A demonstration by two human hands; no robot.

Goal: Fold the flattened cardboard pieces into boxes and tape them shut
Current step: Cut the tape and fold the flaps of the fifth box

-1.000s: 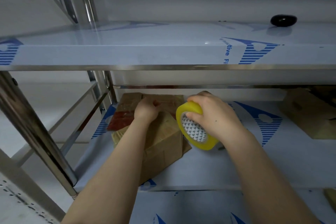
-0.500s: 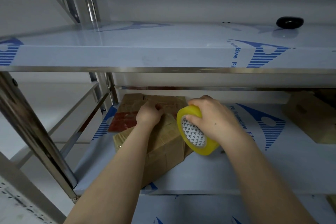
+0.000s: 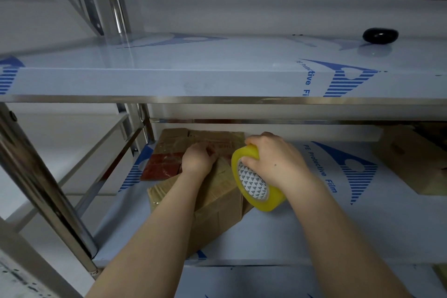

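Observation:
A folded brown cardboard box (image 3: 217, 203) lies on the lower shelf (image 3: 314, 230), partly under my left forearm. My left hand (image 3: 197, 161) rests on the box's far top edge with curled fingers that grip it there. My right hand (image 3: 273, 159) grips a yellow roll of tape (image 3: 254, 184) from above, held just right of the box and touching its top corner. Behind the box lies a stack of flattened cardboard pieces (image 3: 193, 138), one with a red printed face (image 3: 160, 168).
An upper shelf (image 3: 217, 75) hangs low over the work area, with a black object (image 3: 379, 36) at its back right. Another cardboard box (image 3: 411, 159) sits at the right of the lower shelf. Steel posts (image 3: 36, 176) stand at the left.
The view has shifted slightly. My right hand with the tape roll has edged a little away from me along the box; my left hand stays on the box's far edge.

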